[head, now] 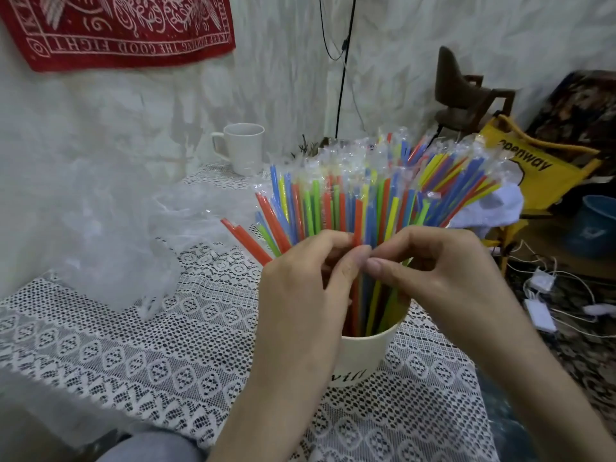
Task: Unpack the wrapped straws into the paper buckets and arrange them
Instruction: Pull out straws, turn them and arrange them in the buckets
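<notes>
A white paper bucket [361, 356] with dark lettering stands on the lace-covered table. It is packed with several coloured straws [350, 198] in clear wrappers, fanned upward and outward. My left hand [301, 295] and my right hand [440, 271] meet in front of the bundle, just above the bucket's rim. Both have curled fingers, and the thumbs pinch the straws at mid-height. The lower ends of the straws are hidden inside the bucket.
A crumpled clear plastic bag [133, 248] lies on the table to the left. A white mug [245, 148] stands at the back. Right of the table are a yellow folding chair [533, 168], a blue bucket [596, 225] and chargers with cables [543, 295] on the floor.
</notes>
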